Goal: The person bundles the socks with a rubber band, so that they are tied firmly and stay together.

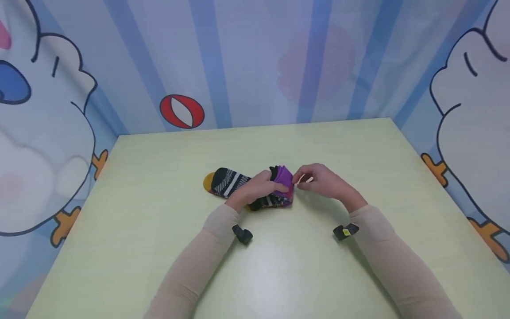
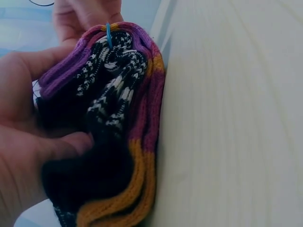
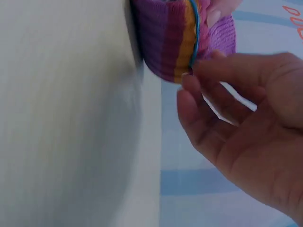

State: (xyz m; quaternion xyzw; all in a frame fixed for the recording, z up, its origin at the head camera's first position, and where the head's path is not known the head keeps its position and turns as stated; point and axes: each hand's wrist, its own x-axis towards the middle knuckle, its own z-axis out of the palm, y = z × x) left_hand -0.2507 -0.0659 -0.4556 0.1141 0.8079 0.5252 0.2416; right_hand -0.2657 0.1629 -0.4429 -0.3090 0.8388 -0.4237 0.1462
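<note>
A bundle of folded socks (image 1: pixel 231 182), striped black and white with purple, magenta and mustard parts, lies on the table. My left hand (image 1: pixel 260 187) grips the bundle near its purple end; in the left wrist view its thumb presses into the black fold (image 2: pixel 90 170). Around that end runs a thin blue band (image 3: pixel 195 33), crossing the mustard and magenta stripes. At the tip of the bundle, my right hand (image 1: pixel 320 179) pinches the lower end of this band between thumb and fingertips. The pinched bit is mostly hidden by the fingers.
The pale wooden table (image 1: pixel 159 248) stretches around the socks on all sides. Behind it stands a blue striped backdrop (image 1: pixel 255 66) with cartoon figures at the left and right. A small dark camera (image 1: pixel 242 235) is worn at each wrist.
</note>
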